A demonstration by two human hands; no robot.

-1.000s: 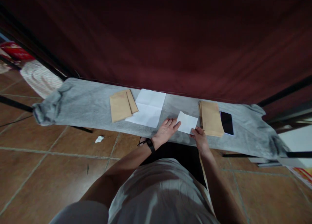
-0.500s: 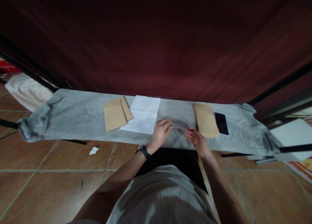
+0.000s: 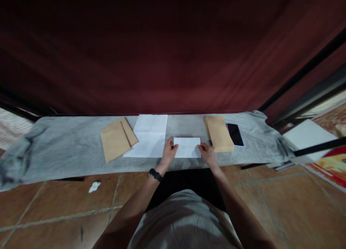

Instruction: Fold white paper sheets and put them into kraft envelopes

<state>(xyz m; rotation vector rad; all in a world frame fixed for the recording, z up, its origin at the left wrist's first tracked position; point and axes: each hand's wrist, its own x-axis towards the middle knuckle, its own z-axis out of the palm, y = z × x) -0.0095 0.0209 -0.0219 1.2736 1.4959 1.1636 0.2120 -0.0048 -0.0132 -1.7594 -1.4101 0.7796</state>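
A folded sheet of white paper lies broad face up between my two hands, over the grey cloth. My left hand pinches its left edge, thumb on top and fingers behind. At the right edge, my right hand grips the paper with the thumb on top and the fingers curled. Left of my left hand is a larger white sheet with a crease across it. Brown envelopes overlap that sheet's left side. A stack of brown envelopes sits just beyond my right hand.
A phone lies beside the right-hand stack. Grey cloth covers the long narrow surface, and a dark red curtain hangs behind it. Black bars stand at the sides. A crumpled white scrap is on the tiled floor.
The paper, seen edge-on before, now shows its broad white face. Both hands have come down closer to the cloth and grip its two ends. The view has shifted slightly.
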